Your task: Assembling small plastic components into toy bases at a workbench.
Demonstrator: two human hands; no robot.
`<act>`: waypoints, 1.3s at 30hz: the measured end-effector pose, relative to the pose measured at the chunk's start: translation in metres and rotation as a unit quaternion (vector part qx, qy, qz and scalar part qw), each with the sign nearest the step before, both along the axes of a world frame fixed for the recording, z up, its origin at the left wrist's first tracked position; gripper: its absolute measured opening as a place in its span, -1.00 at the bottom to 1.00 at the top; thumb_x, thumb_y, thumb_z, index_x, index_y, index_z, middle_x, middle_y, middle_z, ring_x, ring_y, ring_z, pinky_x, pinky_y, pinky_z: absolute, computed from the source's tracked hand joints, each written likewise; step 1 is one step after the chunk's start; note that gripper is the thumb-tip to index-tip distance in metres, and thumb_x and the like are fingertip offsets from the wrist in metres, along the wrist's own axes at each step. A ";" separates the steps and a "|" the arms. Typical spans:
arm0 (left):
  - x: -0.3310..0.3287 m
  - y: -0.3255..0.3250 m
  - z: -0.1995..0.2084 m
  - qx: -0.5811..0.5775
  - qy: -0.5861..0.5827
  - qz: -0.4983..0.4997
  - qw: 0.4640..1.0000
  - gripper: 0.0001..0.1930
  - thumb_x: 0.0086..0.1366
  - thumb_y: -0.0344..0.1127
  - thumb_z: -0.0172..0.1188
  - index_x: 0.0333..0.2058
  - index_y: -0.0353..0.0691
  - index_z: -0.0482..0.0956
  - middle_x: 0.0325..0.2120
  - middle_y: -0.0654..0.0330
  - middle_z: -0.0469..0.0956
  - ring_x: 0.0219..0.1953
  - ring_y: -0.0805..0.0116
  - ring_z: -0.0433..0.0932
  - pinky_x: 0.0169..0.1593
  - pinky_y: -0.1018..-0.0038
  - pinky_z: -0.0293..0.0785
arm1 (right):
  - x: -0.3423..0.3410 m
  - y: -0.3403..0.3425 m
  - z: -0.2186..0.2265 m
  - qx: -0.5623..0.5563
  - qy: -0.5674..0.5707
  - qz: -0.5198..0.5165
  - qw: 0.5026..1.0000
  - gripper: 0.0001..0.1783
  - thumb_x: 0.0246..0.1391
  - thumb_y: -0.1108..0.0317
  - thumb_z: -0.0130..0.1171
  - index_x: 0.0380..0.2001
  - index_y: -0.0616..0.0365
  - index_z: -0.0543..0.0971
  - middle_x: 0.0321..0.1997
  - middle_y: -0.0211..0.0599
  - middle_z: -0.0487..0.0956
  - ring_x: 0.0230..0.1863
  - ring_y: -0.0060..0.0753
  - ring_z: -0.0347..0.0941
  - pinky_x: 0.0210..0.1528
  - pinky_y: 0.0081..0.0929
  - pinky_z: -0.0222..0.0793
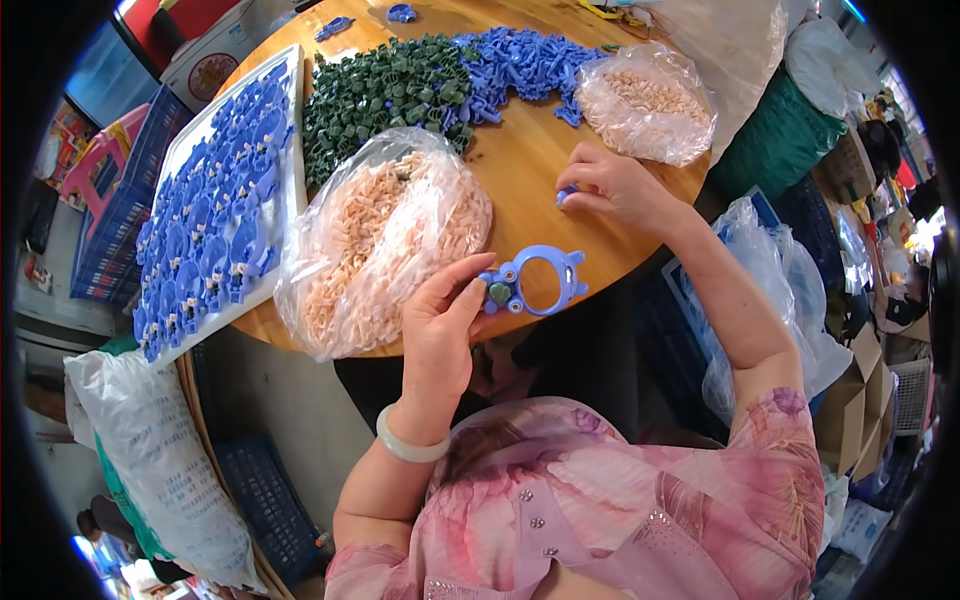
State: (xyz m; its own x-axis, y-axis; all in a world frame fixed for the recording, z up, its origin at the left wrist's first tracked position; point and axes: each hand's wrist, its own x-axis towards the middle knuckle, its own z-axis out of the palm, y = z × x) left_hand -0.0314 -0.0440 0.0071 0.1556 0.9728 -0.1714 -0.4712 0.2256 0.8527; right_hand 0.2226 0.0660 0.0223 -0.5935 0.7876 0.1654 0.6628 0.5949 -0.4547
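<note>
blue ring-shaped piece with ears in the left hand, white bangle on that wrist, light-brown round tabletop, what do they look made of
Blue ring-shaped piece: probably moulded plastic, slightly glossy; even colour, smooth rounded edges.

White bangle: polished and smooth; could be stone, glass or plastic, the look leaves it open.

Light-brown tabletop: varnished wood or wood-look laminate; soft shine and wood-like colouring.
</note>
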 end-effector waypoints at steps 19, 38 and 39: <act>0.009 -0.007 0.000 0.025 0.017 0.008 1.000 -0.77 0.27 -0.55 -0.01 -0.10 -0.40 0.47 -0.34 0.20 0.49 -0.31 0.49 0.51 -0.20 0.48 0.61 | -0.034 -0.065 0.039 -0.156 0.244 0.120 0.949 -0.84 0.02 0.53 0.13 -0.29 0.18 0.59 -0.37 -0.40 0.49 -0.27 -0.52 0.40 -0.24 -0.61 0.30; 0.012 -0.017 0.006 0.120 0.137 0.038 0.983 -0.78 0.24 -0.57 0.02 -0.13 -0.37 0.50 -0.38 0.24 0.49 -0.37 0.58 0.46 -0.27 0.61 0.51 | -0.044 -0.071 0.027 -0.119 0.210 0.125 0.962 -0.84 -0.03 0.56 0.18 -0.31 0.21 0.59 -0.38 -0.35 0.46 -0.33 -0.46 0.41 -0.33 -0.60 0.33; 0.012 -0.017 0.005 0.127 0.145 0.041 0.980 -0.78 0.24 -0.57 0.02 -0.13 -0.36 0.50 -0.39 0.24 0.49 -0.38 0.58 0.45 -0.27 0.61 0.51 | -0.044 -0.071 0.027 -0.120 0.213 0.122 0.962 -0.84 -0.03 0.55 0.17 -0.31 0.21 0.59 -0.38 -0.35 0.46 -0.33 -0.47 0.41 -0.33 -0.61 0.33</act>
State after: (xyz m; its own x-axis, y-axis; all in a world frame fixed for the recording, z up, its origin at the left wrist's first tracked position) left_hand -0.0194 -0.0608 0.0124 0.0559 0.9971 0.0517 -0.2076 -0.0391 0.9774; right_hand 0.1787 -0.0049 0.0491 -0.6849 0.6785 0.2657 0.2399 0.5543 -0.7970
